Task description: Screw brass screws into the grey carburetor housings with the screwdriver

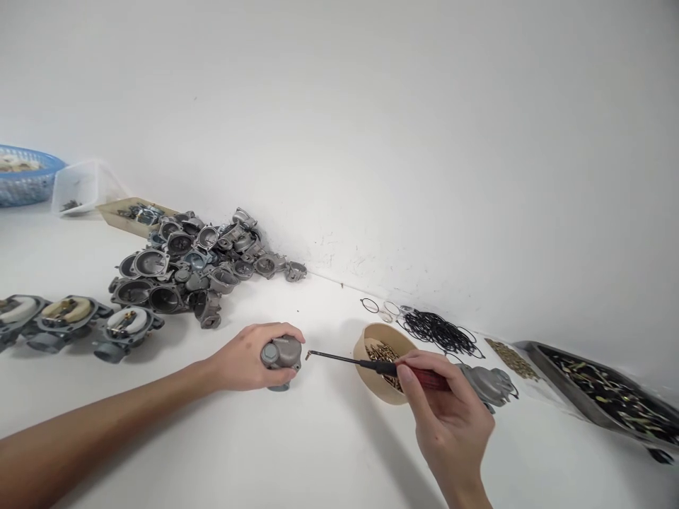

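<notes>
My left hand [245,357] is wrapped round a grey metal carburetor part [281,353] that rests on the white table. My right hand [448,417] pinches a red-handled screwdriver [424,378]. Its thin black shaft [339,359] reaches left, and the tip, carrying a small screw, hangs just right of the grey part. Under the shaft sits a tan bowl [371,385] holding several brass screws. A second grey metal part [491,385] lies just behind my right hand.
A heap of grey carburetor bowls [185,268] lies at the back left, with three assembled carburetors [74,322] in a row before it. Black O-rings [443,331] and a metal tray of small parts [610,392] sit at the right. A blue basket [24,177] and clear tub [85,185] stand far left.
</notes>
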`<state>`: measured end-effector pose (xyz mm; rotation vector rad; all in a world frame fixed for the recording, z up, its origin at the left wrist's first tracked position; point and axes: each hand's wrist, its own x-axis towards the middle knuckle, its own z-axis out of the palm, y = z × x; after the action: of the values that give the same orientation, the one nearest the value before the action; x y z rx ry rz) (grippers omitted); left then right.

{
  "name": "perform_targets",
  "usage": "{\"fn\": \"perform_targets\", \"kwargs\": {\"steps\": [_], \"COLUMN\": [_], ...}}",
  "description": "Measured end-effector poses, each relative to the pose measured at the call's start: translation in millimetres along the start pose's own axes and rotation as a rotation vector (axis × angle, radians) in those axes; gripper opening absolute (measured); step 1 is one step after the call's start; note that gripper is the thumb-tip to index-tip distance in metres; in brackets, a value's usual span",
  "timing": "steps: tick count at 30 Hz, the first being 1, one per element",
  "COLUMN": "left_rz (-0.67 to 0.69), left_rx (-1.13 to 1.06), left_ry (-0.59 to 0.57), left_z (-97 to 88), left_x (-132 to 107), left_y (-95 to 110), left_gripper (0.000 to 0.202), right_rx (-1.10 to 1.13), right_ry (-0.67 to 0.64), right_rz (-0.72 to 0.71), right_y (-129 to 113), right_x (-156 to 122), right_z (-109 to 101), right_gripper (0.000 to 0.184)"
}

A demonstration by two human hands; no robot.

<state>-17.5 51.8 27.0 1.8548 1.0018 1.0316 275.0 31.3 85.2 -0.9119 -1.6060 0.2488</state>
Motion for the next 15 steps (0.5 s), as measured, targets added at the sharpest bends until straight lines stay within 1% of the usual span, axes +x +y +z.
{"fn": "perform_targets", "kwargs": {"steps": [6, 15], "left_rz": [-0.008, -0.004], "left_rx": [-0.004, 0.016], "left_ry": [0.002, 0.006], "left_z": [0.5, 1.3], "left_x": [1.5, 0.3], "left_y": [-0.2, -1.2], "left_gripper": [0.036, 0.036], "right_rx": [0.008, 0.063], "right_ry": [0.002, -0.014], "right_rz": [0.02, 0.051], "right_y": [1.8, -5.2], "right_x": [-5.7, -7.9], "right_z": [0.9, 7.8], "right_gripper": [0.006, 0.005]}}
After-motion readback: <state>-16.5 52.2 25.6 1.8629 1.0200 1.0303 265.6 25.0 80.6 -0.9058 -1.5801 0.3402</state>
